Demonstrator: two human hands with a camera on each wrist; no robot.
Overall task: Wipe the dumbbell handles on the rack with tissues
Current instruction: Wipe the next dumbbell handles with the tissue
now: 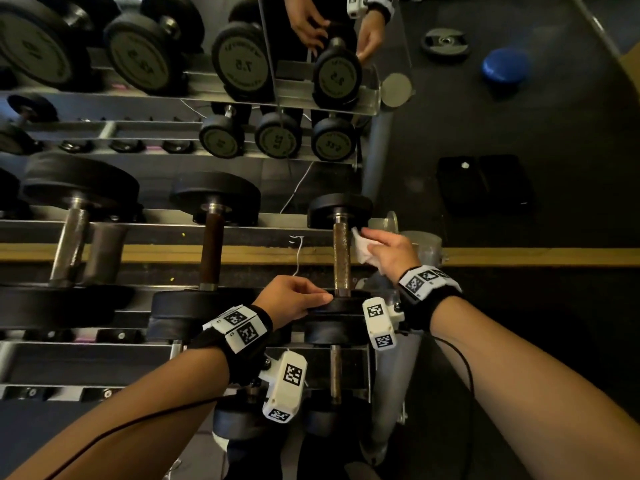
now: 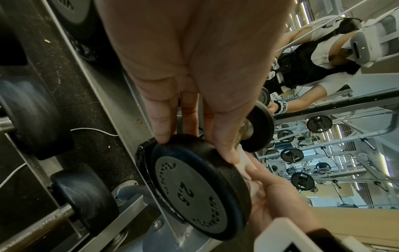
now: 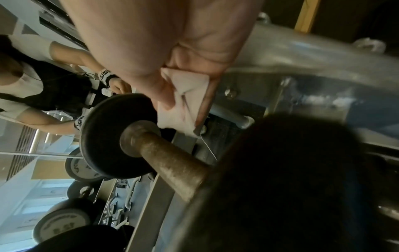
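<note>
A small black dumbbell marked 2.5 lies at the right end of the rack's top rail, its rusty metal handle (image 1: 341, 258) running away from me. My left hand (image 1: 294, 296) grips the near weight disc (image 2: 194, 184) at its rim, thumb and fingers curled over the edge. My right hand (image 1: 388, 252) holds a folded white tissue (image 1: 362, 249) just right of the handle (image 3: 172, 167), near the far disc (image 3: 110, 136). In the right wrist view the tissue (image 3: 183, 105) is pinched between thumb and fingers, a little apart from the bar.
Two larger dumbbells (image 1: 212, 247) (image 1: 69, 244) lie to the left on the same rail. Lower rails hold more dumbbells (image 1: 334, 372). A mirror behind reflects the rack and my hands. A white cable (image 1: 298, 254) hangs by the rail. On the dark floor lie a blue disc (image 1: 505, 67) and a black mat (image 1: 483, 183).
</note>
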